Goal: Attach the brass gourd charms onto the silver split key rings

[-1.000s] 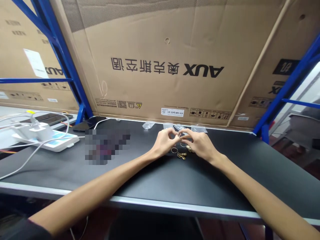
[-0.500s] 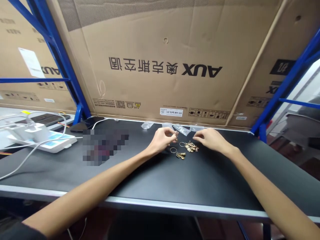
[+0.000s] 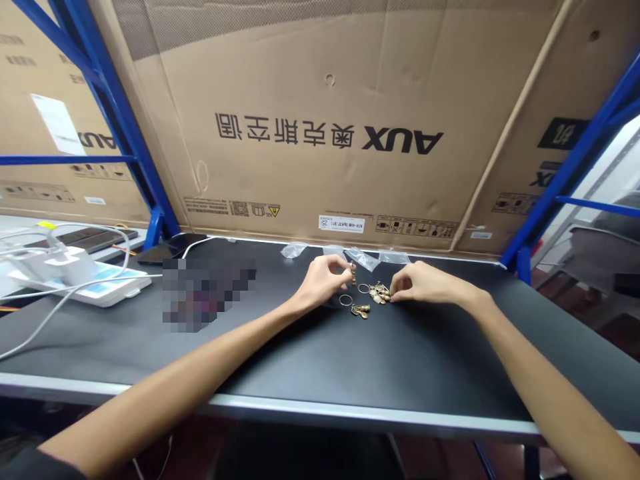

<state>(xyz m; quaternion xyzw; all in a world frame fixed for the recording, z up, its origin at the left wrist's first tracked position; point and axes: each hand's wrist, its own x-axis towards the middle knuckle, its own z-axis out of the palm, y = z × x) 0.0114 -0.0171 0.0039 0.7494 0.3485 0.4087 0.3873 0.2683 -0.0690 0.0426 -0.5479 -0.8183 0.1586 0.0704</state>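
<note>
Lying nearest on the surface [image 3: 320, 363] were brass charms [image 3: 360, 311], just beside a ring [image 3: 346, 301]. Beyond, the right hand [image 3: 423, 283] reached the right edge of a pile [image 3: 378, 294] of more; whether its grip had closed on any could not be told. The left hand [image 3: 323, 280] had its grip pinched on a pendant [image 3: 353, 277]. Farther back lay clear bags [image 3: 364, 259], before a box [image 3: 300, 73].

Brass-coloured charms [image 3: 379, 294] heaped, ring [image 3: 363, 293] beside; smaller cluster [image 3: 363, 309] nearer, second ring [image 3: 346, 306] beside; held charm [image 3: 353, 281] dangling.

A black table [image 3: 320, 360] bears brass charms [image 3: 379, 294], metal rings [image 3: 345, 306] and clear plastic bags [image 3: 363, 259].
</note>
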